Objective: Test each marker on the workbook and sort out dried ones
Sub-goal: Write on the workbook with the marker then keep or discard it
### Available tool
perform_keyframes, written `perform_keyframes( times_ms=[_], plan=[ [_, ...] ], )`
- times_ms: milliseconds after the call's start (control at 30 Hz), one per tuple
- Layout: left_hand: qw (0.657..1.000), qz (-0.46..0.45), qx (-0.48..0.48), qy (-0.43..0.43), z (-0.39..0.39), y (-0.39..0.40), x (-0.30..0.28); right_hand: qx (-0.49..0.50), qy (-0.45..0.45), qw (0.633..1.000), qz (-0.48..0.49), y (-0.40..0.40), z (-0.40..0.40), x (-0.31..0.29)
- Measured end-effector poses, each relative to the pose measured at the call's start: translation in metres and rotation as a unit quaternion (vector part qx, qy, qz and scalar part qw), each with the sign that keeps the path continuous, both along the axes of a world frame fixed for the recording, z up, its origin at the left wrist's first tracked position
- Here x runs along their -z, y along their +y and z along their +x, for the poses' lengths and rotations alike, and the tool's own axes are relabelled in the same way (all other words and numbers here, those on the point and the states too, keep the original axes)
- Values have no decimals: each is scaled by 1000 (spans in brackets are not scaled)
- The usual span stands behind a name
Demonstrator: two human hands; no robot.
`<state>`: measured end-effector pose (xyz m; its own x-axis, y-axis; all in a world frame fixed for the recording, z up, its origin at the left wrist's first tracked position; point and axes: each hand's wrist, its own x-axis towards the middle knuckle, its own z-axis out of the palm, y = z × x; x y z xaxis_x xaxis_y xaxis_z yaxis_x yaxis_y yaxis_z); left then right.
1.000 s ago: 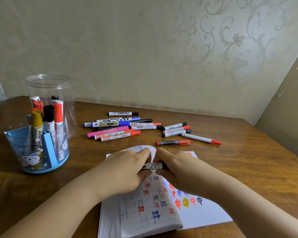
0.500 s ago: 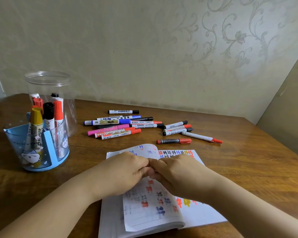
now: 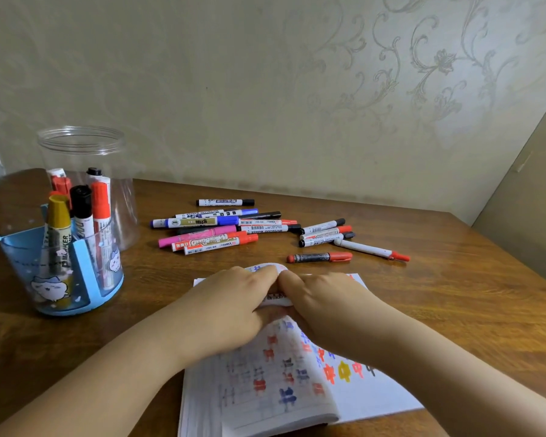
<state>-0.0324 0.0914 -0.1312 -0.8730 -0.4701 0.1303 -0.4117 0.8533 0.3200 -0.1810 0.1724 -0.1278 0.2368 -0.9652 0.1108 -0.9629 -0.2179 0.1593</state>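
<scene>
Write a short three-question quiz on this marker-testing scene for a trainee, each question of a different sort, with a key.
1. True or false: the yellow-capped marker stands upright in the blue holder.
2. What lies under both hands? A) the workbook B) the clear jar C) a plate
3. Fill in: the left hand and right hand together hold one ____ above the open pages.

Key: 1 true; 2 A; 3 marker
</scene>
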Motion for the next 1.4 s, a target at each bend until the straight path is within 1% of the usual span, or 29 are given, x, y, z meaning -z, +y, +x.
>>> perform_keyframes(
  times_ms=[67, 133, 167, 200, 300, 433, 467, 533, 567, 600, 667, 700, 833, 967, 1100, 1233, 1300, 1367, 1400],
  plan=[
    [999, -30, 0, -13, 2, 0, 0, -8, -19, 1000, 24, 3, 2, -2],
    [996, -72, 12, -42, 4, 1, -1, -6, -67, 995, 72, 7, 2, -4],
    [995, -74, 20, -56, 4, 1, -1, -9, -81, 993, 88, 9, 3, -6],
    [996, -61, 23, -61, 4, 2, -1, -22, -80, 993, 82, 10, 2, -5],
    [998, -5, 27, -50, 6, 3, -4, -76, -57, 995, 13, 12, -1, 2],
    [997, -21, 26, -66, 6, 1, -1, -99, -9, 993, -66, 12, -17, 13],
    [997, -14, 25, -70, 5, 0, -1, -93, -10, 994, -52, 11, -17, 14],
    [998, -5, 18, -67, 5, -1, -1, -47, -42, 998, -30, 8, -13, 7],
    [998, -11, 8, -62, 5, -2, -1, -4, -54, 998, -16, 6, -16, 3],
    [998, -15, -9, -57, 6, -4, -1, 41, -84, 996, 5, 5, -21, 0],
    [998, -9, -47, -34, 10, -10, -1, 113, -206, 971, 37, -4, -41, -1],
    [998, 1, -63, -16, 11, -12, 0, 133, -232, 963, 32, -10, -52, -1],
    [993, 37, -100, 41, 14, -18, 3, 172, -188, 966, 48, -41, -73, 15],
    [993, 36, -102, 55, 14, -20, 6, 174, -226, 958, 29, -64, -71, 25],
    [992, 30, -107, 61, 14, -22, 7, 138, -212, 968, 10, -68, -73, 33],
    [991, 24, -108, 77, 14, -24, 12, 136, -238, 962, 1, -65, -73, 37],
    [990, 25, -108, 85, 12, -23, 13, 136, -226, 965, -1, -60, -71, 36],
    [990, 26, -108, 91, 10, -21, 11, 132, -203, 969, -41, -50, -70, 29],
    [990, 24, -107, 94, 9, -19, 10, 116, -213, 966, -89, -42, -68, 22]
  ],
)
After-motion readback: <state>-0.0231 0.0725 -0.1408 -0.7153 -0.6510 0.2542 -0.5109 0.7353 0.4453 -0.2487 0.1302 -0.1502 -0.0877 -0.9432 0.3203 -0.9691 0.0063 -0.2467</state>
